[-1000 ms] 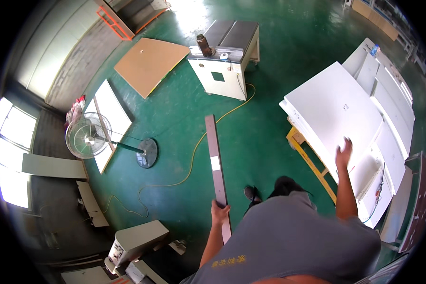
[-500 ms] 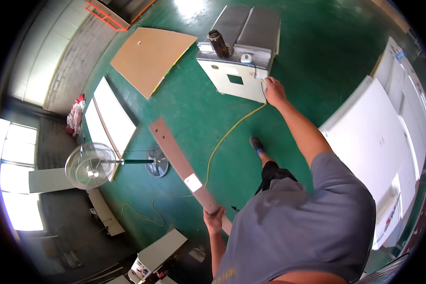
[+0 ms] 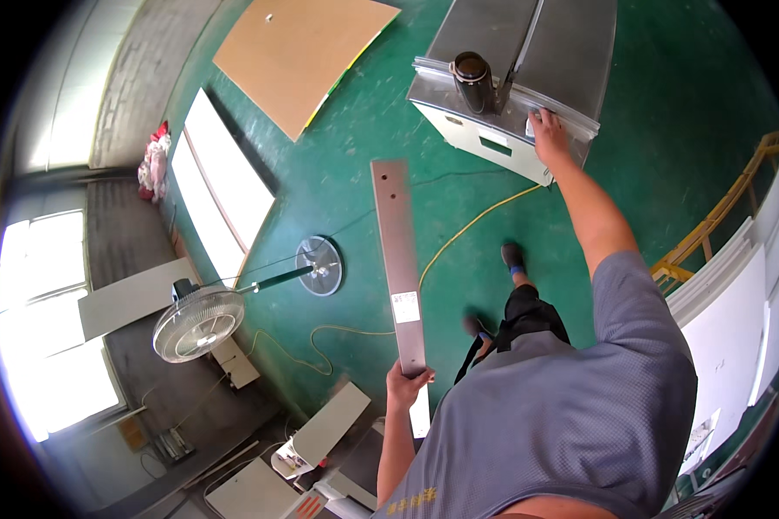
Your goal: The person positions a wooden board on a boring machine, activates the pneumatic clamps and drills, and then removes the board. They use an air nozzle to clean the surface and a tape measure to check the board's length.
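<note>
My left hand, low in the middle, is closed around the near end of a long, narrow brown-grey board. The board points away from me, with a white label on it and two dark holes near its far end. My right hand reaches to the near right edge of a white cabinet-like machine with a grey metal top. Its fingers are bent over a small white box there, which they partly hide. A dark cylinder stands on the machine's top, left of that hand.
A yellow cable runs over the green floor from the machine. To the left stand a fan and a white panel; a brown sheet lies farther off. White panels and a yellow wooden frame are at the right.
My right hand has moved from the machine's side up to the small white box at its top edge. The board has swung from a leftward slant to nearly straight ahead. I am closer to the machine.
</note>
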A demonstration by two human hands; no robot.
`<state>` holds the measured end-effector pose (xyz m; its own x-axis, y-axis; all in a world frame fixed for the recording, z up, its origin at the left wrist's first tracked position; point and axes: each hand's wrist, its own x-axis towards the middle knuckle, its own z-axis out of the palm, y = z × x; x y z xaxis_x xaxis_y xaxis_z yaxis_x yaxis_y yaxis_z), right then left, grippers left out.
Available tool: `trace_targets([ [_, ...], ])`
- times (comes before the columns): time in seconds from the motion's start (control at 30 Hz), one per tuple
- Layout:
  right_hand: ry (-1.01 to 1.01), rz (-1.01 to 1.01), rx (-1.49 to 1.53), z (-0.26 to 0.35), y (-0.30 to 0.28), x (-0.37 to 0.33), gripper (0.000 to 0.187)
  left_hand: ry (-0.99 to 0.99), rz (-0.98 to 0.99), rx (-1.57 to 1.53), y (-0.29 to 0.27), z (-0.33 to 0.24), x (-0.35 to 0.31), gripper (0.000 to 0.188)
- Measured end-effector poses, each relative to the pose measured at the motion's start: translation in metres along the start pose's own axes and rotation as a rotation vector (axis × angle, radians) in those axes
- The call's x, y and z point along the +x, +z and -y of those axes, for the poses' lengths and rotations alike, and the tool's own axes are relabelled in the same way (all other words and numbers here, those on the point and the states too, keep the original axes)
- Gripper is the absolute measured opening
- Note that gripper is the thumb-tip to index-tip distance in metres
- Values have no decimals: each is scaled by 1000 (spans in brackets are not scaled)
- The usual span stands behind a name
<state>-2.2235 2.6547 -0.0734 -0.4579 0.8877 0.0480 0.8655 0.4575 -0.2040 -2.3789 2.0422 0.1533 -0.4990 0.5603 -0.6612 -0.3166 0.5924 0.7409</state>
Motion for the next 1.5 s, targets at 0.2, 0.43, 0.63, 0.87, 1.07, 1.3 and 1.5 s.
trace_targets([
  [0.2, 188, -57, 558, -2, 7, -51, 73, 69, 197, -11, -7, -40, 54, 25],
  [0.43, 530, 787, 2239, 127, -81, -269, 48, 150, 373, 107, -38, -76, 98, 31],
  [0.63, 274, 748, 1954, 221, -179, -344, 40, 281, 573, 127, -48, -85, 101, 40],
  [0.87, -146, 537, 989, 275, -184, -398, 50, 377, 714, 134, -43, -66, 95, 42],
  [1.07, -212, 350, 693, 302, -206, -428, 48, 558, 684, 206, -41, -46, 95, 46],
  [1.3, -284, 138, 600, 293, -244, -449, 48, 597, 637, 371, -22, -54, 77, 47],
  [1.5, 6, -187, 500, 207, -242, -475, 31, 503, 715, 256, -7, -77, 39, 46],
])
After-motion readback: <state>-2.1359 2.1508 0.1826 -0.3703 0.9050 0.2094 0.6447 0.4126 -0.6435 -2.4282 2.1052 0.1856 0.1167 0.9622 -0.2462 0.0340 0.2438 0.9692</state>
